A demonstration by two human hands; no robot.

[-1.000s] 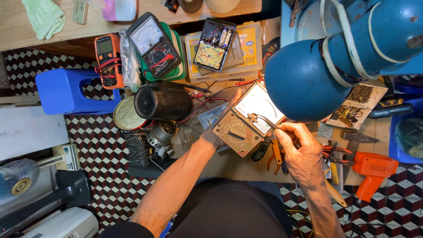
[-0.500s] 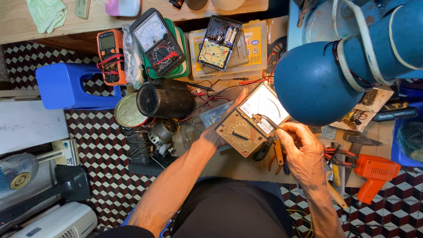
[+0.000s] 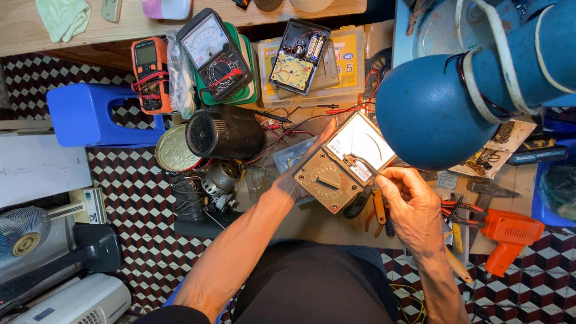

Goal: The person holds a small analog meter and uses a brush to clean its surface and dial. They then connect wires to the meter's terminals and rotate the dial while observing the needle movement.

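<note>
fingers of the left hand [image 3: 292,182] are wrapped under the brown analog multimeter [image 3: 343,163], held tilted above the worktop [image 3: 312,222]. a rigid, light plastic case is judged, its dial window fragile; the edges are best gripped. the right hand [image 3: 408,207] pinches a small tool [image 3: 359,162] against its face.

Brown analog multimeter [image 3: 342,163], tilted, held above cluttered bench.

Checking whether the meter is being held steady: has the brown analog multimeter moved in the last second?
No. The brown analog multimeter keeps its place beside the black motor and under the blue lamp shade; small shifts look like camera motion.
</note>
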